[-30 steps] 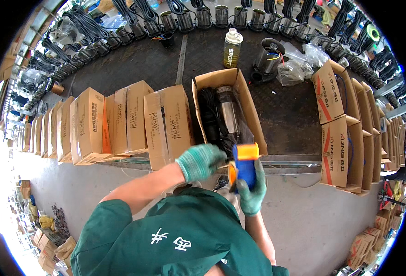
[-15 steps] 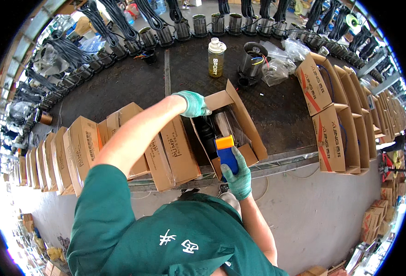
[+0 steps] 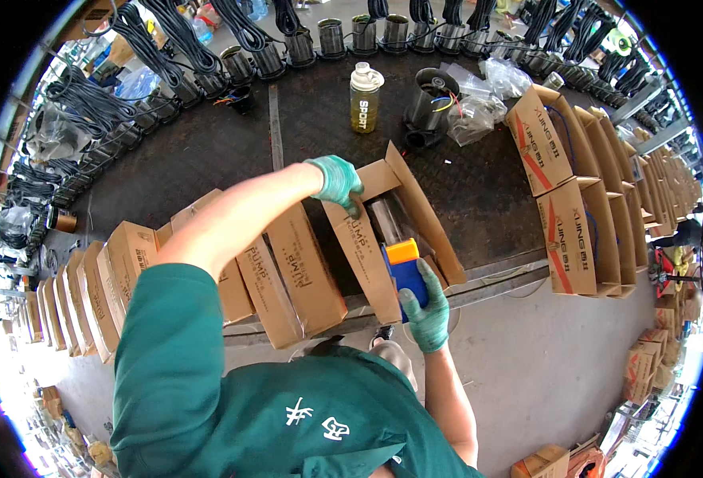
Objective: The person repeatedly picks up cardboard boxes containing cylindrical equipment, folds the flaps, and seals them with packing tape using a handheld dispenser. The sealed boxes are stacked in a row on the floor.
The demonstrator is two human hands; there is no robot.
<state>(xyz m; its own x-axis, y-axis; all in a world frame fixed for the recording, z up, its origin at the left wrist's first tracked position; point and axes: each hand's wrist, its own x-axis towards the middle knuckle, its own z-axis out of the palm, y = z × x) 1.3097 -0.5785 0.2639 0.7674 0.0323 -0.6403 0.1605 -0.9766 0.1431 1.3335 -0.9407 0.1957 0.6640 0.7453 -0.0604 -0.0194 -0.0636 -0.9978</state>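
Observation:
An open cardboard box (image 3: 366, 259) stands at the near edge of the dark workbench, with a metal cylinder (image 3: 385, 221) showing inside. My left hand (image 3: 337, 185), in a green glove, is closed at the far end of the box's left flap, which leans partly over the contents. The right flap (image 3: 429, 227) stands up. In my right hand (image 3: 428, 312), also gloved, is a blue block-like tool with an orange end (image 3: 403, 252), held over the near end of the box. Its exact kind does not show.
Cardboard boxes (image 3: 307, 267) line the bench on the left; open ones (image 3: 570, 239) are stacked at right. Beyond stand a drink bottle (image 3: 364, 99), a metal pump body (image 3: 429, 107) with coloured wires, plastic bags (image 3: 475, 118), and a row of cylinders with black cables.
The box's left flap has swung inward and now hides part of the contents. My right hand with the blue tool has shifted slightly right and nearer. My left hand stays at the box's far end.

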